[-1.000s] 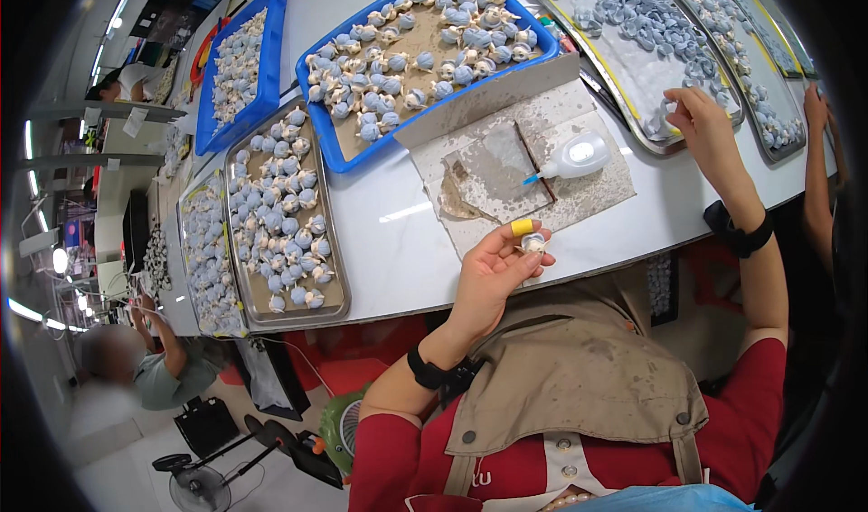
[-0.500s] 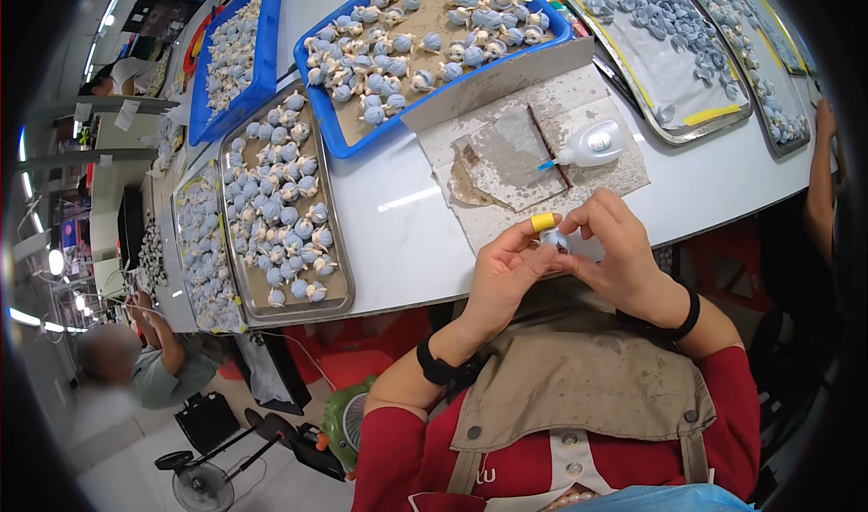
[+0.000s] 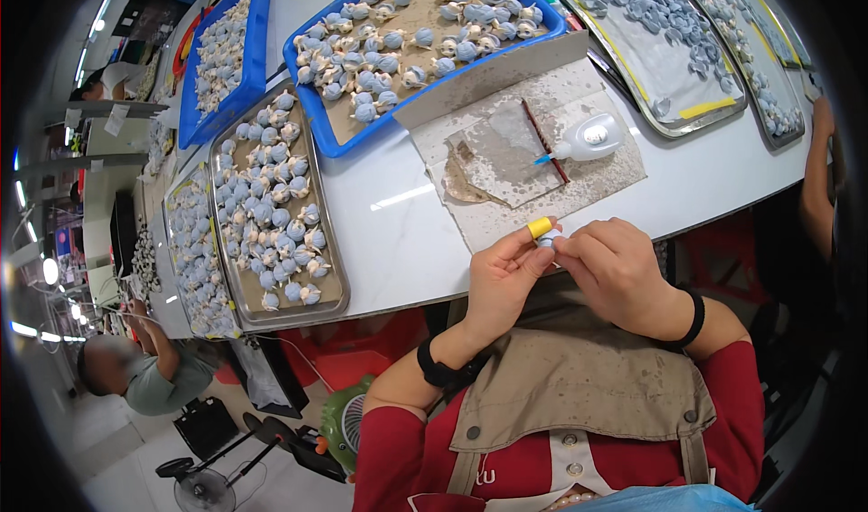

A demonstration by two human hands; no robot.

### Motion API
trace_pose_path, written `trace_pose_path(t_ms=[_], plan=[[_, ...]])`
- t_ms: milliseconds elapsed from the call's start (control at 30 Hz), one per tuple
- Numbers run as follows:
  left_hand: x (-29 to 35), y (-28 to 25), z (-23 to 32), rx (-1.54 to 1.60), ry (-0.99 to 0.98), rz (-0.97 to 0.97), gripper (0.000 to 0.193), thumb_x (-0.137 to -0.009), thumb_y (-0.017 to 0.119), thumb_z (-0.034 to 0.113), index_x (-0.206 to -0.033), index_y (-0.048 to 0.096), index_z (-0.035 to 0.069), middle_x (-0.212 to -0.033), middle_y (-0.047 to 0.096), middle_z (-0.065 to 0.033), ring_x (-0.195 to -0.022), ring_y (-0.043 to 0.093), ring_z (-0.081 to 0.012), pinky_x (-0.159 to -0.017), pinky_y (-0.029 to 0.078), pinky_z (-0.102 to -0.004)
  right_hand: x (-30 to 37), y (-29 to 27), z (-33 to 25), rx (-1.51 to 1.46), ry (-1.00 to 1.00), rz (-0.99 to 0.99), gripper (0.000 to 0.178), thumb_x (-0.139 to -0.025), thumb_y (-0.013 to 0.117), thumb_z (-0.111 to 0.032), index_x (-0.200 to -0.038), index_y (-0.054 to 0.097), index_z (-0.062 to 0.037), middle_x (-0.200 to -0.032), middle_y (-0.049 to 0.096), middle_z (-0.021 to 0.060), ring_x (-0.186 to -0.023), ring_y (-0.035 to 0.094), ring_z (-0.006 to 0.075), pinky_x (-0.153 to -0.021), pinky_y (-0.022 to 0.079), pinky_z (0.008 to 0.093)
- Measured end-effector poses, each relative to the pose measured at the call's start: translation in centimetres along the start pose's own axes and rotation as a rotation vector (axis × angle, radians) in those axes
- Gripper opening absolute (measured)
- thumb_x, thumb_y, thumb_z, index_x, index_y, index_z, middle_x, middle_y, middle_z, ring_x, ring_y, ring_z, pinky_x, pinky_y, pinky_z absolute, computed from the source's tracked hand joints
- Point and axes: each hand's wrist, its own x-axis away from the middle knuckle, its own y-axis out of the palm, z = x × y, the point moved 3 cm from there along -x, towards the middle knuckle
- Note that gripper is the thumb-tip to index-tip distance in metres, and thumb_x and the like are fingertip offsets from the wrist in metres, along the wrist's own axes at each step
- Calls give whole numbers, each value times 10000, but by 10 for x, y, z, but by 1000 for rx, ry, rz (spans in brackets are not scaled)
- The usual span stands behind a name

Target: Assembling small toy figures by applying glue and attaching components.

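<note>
Just past the table's front edge, my left hand (image 3: 506,275) pinches a small blue-and-white figurine (image 3: 548,239) between thumb and fingers. Yellow tape (image 3: 540,227) wraps one of its fingertips. My right hand (image 3: 615,268) has its thumb and fingers closed on the near right side of the same figurine, hiding part of it. Beyond both hands, a stained cardboard sheet (image 3: 601,182) lies on the white table. On it are a clear squeeze bottle (image 3: 592,138) with a blue tip, lying on its side, and a thin dark-brown stick (image 3: 535,130) under the tip.
Blue-and-cream figurines fill a blue tray (image 3: 313,125) and a metal tray (image 3: 340,281) at left. A blue bin (image 3: 201,137) stands farther left. At right, a metal tray (image 3: 646,71) holds loose blue-grey pieces. Other people sit at both sides; a fan (image 3: 203,489) stands lower left.
My right hand's fingers, partly raised and apart before, have closed in on the figurine. My left hand keeps its pinch. The whole view has shifted slightly.
</note>
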Motion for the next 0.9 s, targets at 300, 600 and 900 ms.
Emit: trace_pose_path(t_ms=[300,600,900], plan=[[2,9,9,-320,120,27,290,-860,569,62,-1126,538,-50,-1057,608,-96,-802,570,-83,-712,495,-223,8,-4,17,-235,144,-28,121,-699,667,-26,-780,579,-48,-674,551,77,-599,560,258,-528,446,325],[4,24,17,-133,183,-145,379,-837,609,104,-1158,502,-66,-1125,566,-162,-994,572,-194,-826,493,-295,13,-1,35,-967,308,-190,495,-732,691,-74,-1194,521,-30,-937,611,61,-833,570,126,-779,461,253],[13,35,39,-491,330,-274,340,-855,596,149,-1105,534,-72,-1069,600,-155,-950,597,-209,-823,476,-292,8,-11,26,-1122,265,-245,407,-764,679,-90,-1141,548,-11,-1021,620,77,-922,579,111,-830,453,249]])
